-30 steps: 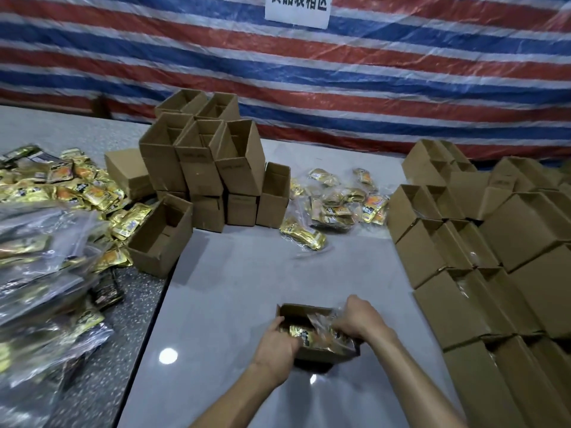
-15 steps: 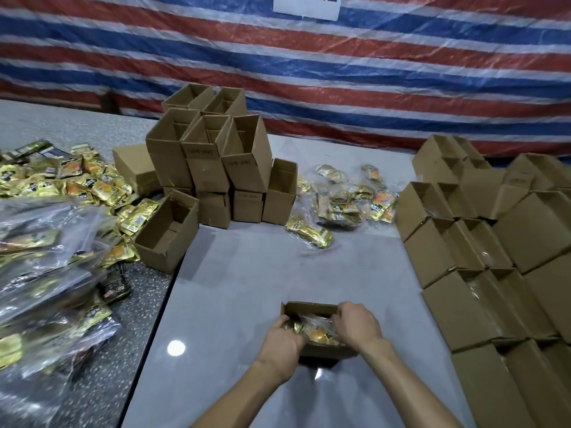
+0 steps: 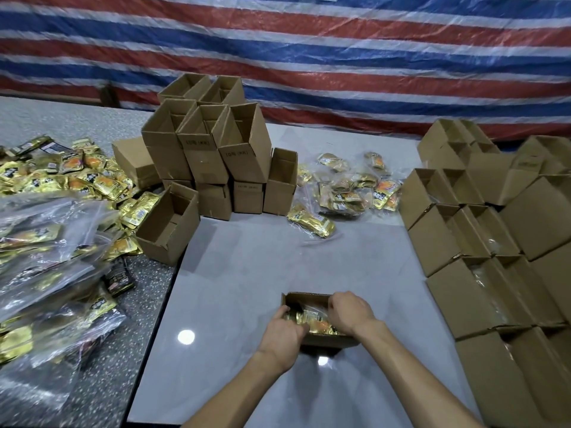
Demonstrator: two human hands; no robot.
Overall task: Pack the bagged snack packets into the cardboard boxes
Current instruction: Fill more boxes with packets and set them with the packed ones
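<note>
A small open cardboard box [image 3: 304, 299] stands on the pale table near me. Inside it lies a clear bag of gold snack packets [image 3: 315, 321]. My left hand [image 3: 282, 333] grips the bag at the box's left side, fingers curled over the packets. My right hand [image 3: 347, 312] presses down on the bag at the right side of the box. More bagged gold packets [image 3: 349, 189] lie at the back of the table, one bag [image 3: 312, 222] a little nearer.
A stack of empty open boxes [image 3: 213, 149] stands at the back left, one [image 3: 168, 223] lying tilted at the table's edge. Rows of packed boxes [image 3: 482, 257] fill the right side. Loose packets [image 3: 77, 177] and filled clear bags [image 3: 46, 261] cover the speckled table on the left.
The bag has gone from sticking out above the box to lying down inside it. Both hands have stayed at the box, pushing the bag lower. The camera has tilted slightly.
</note>
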